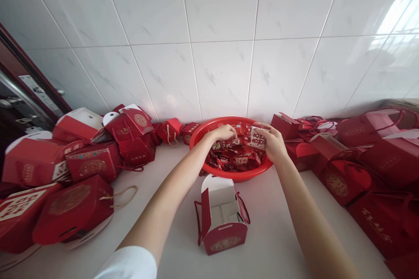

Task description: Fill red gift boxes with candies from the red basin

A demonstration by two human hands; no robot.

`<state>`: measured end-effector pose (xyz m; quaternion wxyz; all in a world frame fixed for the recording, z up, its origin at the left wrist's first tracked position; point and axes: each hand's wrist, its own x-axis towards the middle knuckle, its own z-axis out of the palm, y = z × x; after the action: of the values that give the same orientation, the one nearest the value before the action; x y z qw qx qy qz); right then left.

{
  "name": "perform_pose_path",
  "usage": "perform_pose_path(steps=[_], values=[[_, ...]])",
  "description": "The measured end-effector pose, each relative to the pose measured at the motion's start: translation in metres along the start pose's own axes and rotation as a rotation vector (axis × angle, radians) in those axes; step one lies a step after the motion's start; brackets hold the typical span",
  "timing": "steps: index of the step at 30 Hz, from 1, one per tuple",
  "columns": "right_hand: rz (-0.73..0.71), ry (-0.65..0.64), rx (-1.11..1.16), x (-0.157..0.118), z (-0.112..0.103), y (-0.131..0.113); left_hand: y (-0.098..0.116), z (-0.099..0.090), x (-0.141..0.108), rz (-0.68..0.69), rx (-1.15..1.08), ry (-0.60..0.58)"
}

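Note:
A red plastic basket [234,176] stands against the wall, filled with small red wrapped candies [225,157]. My left hand [225,132] reaches into it from the left, fingers curled down among the wrappers; what they pinch, if anything, is too small to name. At the basket's right side, my right hand [274,143] is closed on a white candy packet with red print [258,138], held above the pile. Between my forearms and in front of the basket, a red gift box [225,240] stands upright with its top flaps apart, showing a white inside. Red cord handles hang at its sides.
Red gift boxes are heaped at the left [93,163] and the right [340,183], some with cord handles. They sit on a white tabletop [176,244]. Behind is a wall of white tiles [222,74]. A dark red door [29,78] with metal fittings is at the far left.

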<state>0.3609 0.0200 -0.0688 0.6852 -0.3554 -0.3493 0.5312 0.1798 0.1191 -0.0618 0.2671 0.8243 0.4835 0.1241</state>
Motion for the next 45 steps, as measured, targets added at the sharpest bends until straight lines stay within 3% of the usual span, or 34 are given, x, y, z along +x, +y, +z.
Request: perform_pose_path(steps=[8, 15, 20, 22, 25, 28, 31, 35, 40, 45], values=[[-0.013, 0.028, -0.087, -0.004, 0.004, 0.001, -0.002, 0.007, -0.003, -0.081, 0.13, 0.057], [0.006, -0.005, -0.114, -0.002, 0.002, 0.004, -0.002, 0.022, 0.003, -0.137, 0.211, 0.022], [-0.034, 0.006, -0.165, -0.001, 0.002, 0.004, -0.002, 0.014, 0.003, -0.107, 0.169, 0.029], [-0.039, -0.001, -0.115, 0.0, 0.002, 0.003, 0.0, 0.008, 0.002, -0.035, 0.088, 0.077], [-0.02, -0.012, 0.001, 0.001, 0.002, 0.0, 0.006, 0.003, 0.0, 0.185, -0.218, 0.121], [0.013, -0.021, 0.066, 0.002, 0.0, -0.001, 0.014, 0.003, -0.003, 0.308, -0.46, 0.027], [0.019, -0.025, 0.08, 0.003, -0.002, -0.001, 0.02, 0.003, -0.007, 0.235, -0.546, -0.041], [0.005, -0.008, 0.095, 0.006, -0.004, 0.001, 0.024, -0.003, -0.011, 0.031, -0.669, -0.075], [-0.011, 0.005, 0.112, 0.007, -0.005, 0.001, 0.02, -0.008, -0.01, -0.019, -0.357, -0.113], [0.009, 0.022, 0.104, 0.006, -0.004, 0.0, 0.009, -0.009, -0.01, -0.073, -0.002, -0.308]])
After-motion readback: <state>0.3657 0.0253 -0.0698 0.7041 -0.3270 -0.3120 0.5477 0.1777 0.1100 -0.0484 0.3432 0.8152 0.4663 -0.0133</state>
